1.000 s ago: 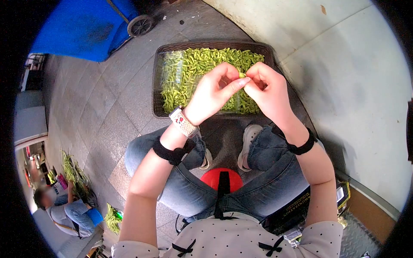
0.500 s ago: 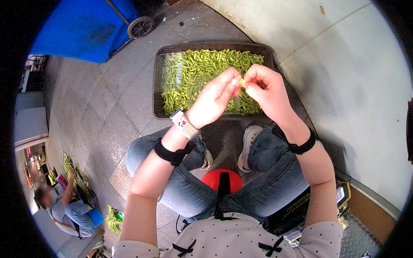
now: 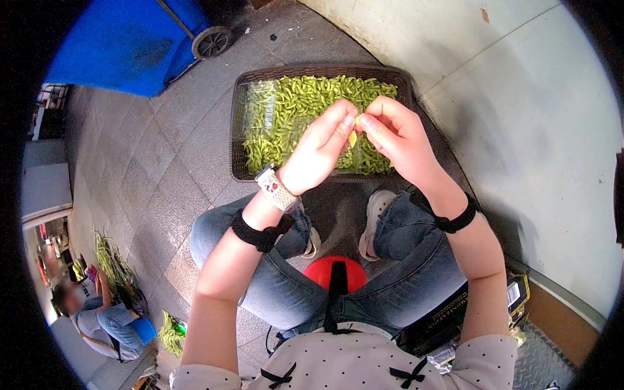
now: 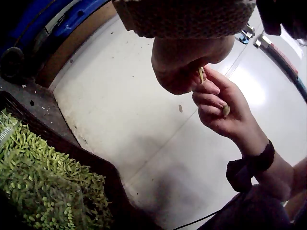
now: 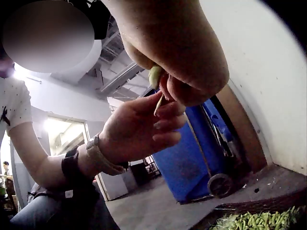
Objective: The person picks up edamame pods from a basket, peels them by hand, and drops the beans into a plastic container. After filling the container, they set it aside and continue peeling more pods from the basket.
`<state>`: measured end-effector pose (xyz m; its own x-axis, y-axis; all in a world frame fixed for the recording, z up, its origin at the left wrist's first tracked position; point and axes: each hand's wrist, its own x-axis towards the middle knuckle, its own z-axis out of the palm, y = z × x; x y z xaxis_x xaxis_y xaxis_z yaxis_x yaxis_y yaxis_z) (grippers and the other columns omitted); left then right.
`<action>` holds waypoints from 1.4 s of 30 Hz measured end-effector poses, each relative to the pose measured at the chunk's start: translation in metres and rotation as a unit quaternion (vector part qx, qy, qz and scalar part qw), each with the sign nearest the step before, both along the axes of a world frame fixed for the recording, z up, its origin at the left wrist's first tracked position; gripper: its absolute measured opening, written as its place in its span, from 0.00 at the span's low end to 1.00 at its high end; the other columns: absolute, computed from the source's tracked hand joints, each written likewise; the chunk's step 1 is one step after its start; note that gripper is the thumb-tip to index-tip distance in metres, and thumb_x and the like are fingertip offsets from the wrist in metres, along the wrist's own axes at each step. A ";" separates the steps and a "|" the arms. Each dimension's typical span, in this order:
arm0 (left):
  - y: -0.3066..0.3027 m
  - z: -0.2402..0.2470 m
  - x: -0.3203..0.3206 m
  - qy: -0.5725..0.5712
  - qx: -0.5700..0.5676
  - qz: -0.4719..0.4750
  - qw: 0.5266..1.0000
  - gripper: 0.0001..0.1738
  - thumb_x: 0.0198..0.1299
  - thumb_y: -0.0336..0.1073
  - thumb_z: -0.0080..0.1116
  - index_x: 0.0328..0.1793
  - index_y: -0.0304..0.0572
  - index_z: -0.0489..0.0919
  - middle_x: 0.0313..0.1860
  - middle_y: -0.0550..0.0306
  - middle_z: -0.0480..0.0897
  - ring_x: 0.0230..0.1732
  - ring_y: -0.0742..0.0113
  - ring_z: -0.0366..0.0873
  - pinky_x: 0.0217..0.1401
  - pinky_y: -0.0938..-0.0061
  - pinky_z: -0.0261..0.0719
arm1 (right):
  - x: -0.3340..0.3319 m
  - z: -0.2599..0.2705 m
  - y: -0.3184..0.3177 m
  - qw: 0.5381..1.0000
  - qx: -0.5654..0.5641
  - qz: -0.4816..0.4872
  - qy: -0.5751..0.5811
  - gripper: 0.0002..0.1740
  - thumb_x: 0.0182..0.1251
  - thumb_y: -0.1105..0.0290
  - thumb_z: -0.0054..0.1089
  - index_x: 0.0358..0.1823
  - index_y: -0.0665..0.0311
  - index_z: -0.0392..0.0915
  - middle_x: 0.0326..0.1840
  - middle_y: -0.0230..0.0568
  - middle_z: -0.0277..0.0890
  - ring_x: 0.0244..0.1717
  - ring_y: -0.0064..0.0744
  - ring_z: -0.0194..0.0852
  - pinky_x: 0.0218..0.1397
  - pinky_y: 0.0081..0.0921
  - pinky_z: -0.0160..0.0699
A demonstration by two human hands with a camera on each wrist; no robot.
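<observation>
Over a dark woven basket (image 3: 312, 68) full of green soybean pods (image 3: 305, 91), both hands meet fingertip to fingertip. My left hand (image 3: 318, 146) pinches one end of a split soybean pod (image 3: 353, 138) between thumb and fingers; a flap of it hangs below. From the other side my right hand (image 3: 403, 133) pinches the same pod with thumb and forefinger. In the left wrist view, a small greenish piece (image 4: 226, 110) shows at the curled fingers of the right hand. A plump green piece (image 5: 154, 76) sticks out beneath the right hand in the right wrist view.
Clear plastic with a barcode (image 3: 269, 112) lies in the basket's left part. Pale shelled beans (image 4: 53, 215) lie in its near part. A white wall (image 3: 520, 117) rises at right, a blue wheeled bin (image 3: 123, 45) stands at far left. Another person (image 3: 107, 325) sits at left beside green stalks (image 3: 110, 260).
Both hands have shifted slightly left and down over the basket. The pod between the fingertips has been opened, and a flap now hangs down where a whole green pod showed before.
</observation>
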<state>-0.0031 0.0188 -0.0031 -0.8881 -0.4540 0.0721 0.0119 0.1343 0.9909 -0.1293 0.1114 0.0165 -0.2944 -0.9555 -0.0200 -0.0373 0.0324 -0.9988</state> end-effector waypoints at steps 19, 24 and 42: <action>0.001 0.006 -0.003 0.094 -0.067 0.121 0.986 0.06 0.51 0.28 0.57 0.36 0.38 0.75 0.29 0.60 0.76 0.31 0.77 0.73 0.36 0.82 0.72 | -0.007 0.004 0.002 0.991 0.015 0.061 -0.121 0.10 0.65 0.68 0.43 0.26 0.62 0.65 0.15 0.24 0.57 0.16 0.11 0.50 0.17 0.11 0.49; 0.000 0.007 -0.002 0.071 -0.036 0.131 0.988 0.08 0.47 0.31 0.61 0.33 0.37 0.76 0.28 0.60 0.77 0.29 0.76 0.74 0.34 0.82 0.73 | -0.003 0.002 0.001 0.989 0.009 0.048 -0.142 0.11 0.66 0.67 0.39 0.26 0.62 0.63 0.15 0.25 0.57 0.14 0.12 0.49 0.16 0.11 0.49; -0.002 0.011 0.001 0.101 -0.352 0.155 0.918 0.07 0.41 0.28 0.61 0.28 0.40 0.76 0.27 0.57 0.76 0.28 0.64 0.74 0.31 0.75 0.73 | -0.011 0.007 0.001 0.992 0.078 0.084 -0.060 0.07 0.60 0.68 0.47 0.29 0.63 0.67 0.18 0.26 0.62 0.18 0.12 0.56 0.19 0.12 0.53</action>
<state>-0.0026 0.0173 0.0082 -0.6604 -0.4595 0.5939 0.0399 0.7684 0.6388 -0.1408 0.1123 0.0236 -0.1183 -0.9733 -0.1965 0.0645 0.1900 -0.9797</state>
